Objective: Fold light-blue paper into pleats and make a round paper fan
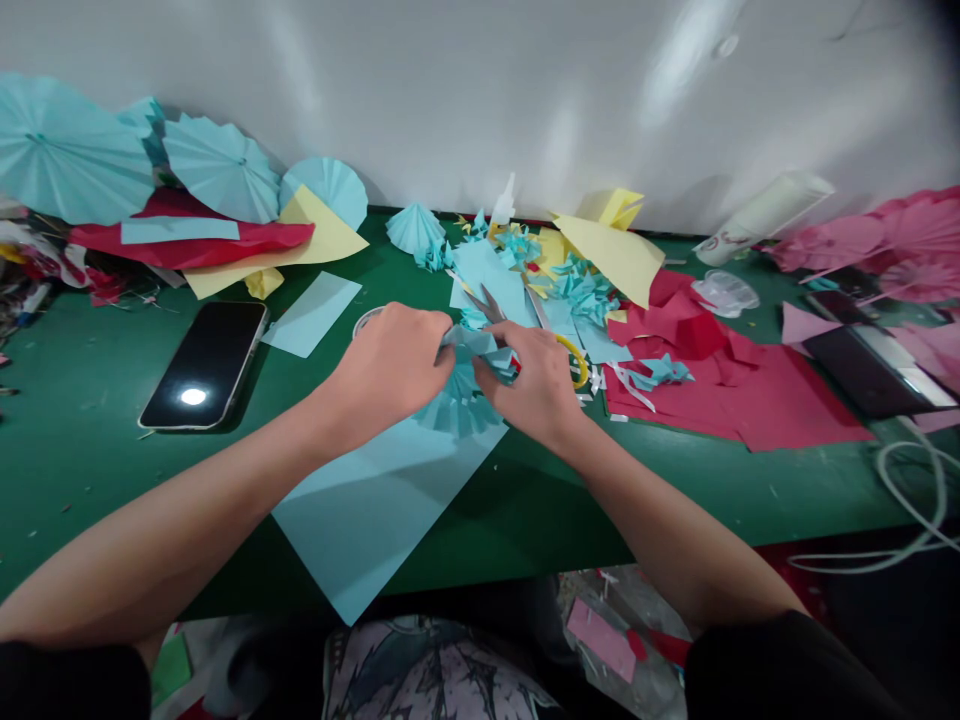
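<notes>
My left hand [394,365] and my right hand [534,385] meet over the middle of the green table [82,420]. Both are closed on a pleated light blue paper fan [461,395], pinching its top while its folds spread downward between them. Under the fan lies a flat light blue paper sheet [375,510] that overhangs the table's front edge. Scissors [525,315] with yellow handles lie just behind my right hand, blades pointing away to the left.
A black phone [206,365] lies left of my hands. Blue paper umbrellas [221,170], red and yellow sheets sit at back left. Paper scraps, red sheets [720,390], pink fans [892,240], a dark box [870,365] and a white cable [911,500] fill the right.
</notes>
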`<action>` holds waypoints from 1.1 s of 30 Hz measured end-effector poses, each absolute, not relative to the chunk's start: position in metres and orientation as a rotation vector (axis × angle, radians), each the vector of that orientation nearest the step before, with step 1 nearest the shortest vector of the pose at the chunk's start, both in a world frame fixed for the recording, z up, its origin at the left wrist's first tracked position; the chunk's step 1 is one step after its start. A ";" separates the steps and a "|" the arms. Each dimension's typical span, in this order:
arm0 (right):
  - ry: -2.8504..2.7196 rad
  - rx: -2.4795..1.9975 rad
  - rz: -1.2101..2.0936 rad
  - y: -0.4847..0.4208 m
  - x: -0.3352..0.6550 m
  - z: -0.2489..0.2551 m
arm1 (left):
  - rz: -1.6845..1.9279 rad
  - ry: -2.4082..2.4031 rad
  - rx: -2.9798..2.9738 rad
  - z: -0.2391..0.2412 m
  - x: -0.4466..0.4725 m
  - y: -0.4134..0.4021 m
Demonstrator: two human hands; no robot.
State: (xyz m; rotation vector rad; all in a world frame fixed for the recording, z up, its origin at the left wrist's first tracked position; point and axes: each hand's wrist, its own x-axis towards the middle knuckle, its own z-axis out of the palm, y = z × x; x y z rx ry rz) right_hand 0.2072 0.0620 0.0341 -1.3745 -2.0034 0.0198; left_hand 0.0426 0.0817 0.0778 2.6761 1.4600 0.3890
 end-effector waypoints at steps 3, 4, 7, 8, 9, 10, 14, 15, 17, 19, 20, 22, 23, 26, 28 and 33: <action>-1.989 -1.427 0.114 0.066 0.211 0.037 | 0.427 1.501 2.619 0.079 0.036 0.087; -1.989 -1.434 0.137 0.067 0.212 0.038 | 0.427 1.496 2.596 0.078 0.034 0.089; -2.015 -1.446 0.169 0.068 0.213 0.040 | 0.414 1.456 2.510 0.077 0.032 0.091; -2.032 -1.442 0.170 0.068 0.212 0.040 | 0.404 1.435 2.481 0.076 0.032 0.091; -2.054 -1.434 0.170 0.067 0.212 0.040 | 0.391 1.410 2.456 0.076 0.033 0.090; -2.078 -1.422 0.171 0.067 0.211 0.041 | 0.375 1.382 2.438 0.077 0.035 0.089; -2.100 -1.370 0.199 0.065 0.210 0.043 | 0.351 1.332 2.448 0.079 0.039 0.084; -2.078 -1.364 0.216 0.065 0.210 0.043 | 0.364 1.346 2.463 0.080 0.039 0.084; -2.009 -1.371 0.255 0.065 0.211 0.044 | 0.405 1.399 2.489 0.081 0.038 0.086; -1.950 -1.392 0.315 0.066 0.213 0.044 | 0.456 1.456 2.500 0.080 0.036 0.088; -1.927 -1.403 0.354 0.066 0.214 0.043 | 0.481 1.478 2.502 0.080 0.035 0.089; -1.891 -1.425 0.439 0.067 0.215 0.042 | 0.528 1.490 2.492 0.078 0.034 0.090; -1.870 -1.431 0.477 0.068 0.215 0.041 | 0.547 1.482 2.484 0.077 0.034 0.090; -1.815 -1.410 0.542 0.068 0.214 0.039 | 0.580 1.460 2.464 0.075 0.035 0.089; -1.819 -1.378 0.545 0.068 0.214 0.038 | 0.573 1.467 2.462 0.074 0.036 0.088; -1.908 -1.349 0.526 0.063 0.212 0.042 | 0.528 1.521 2.430 0.074 0.040 0.085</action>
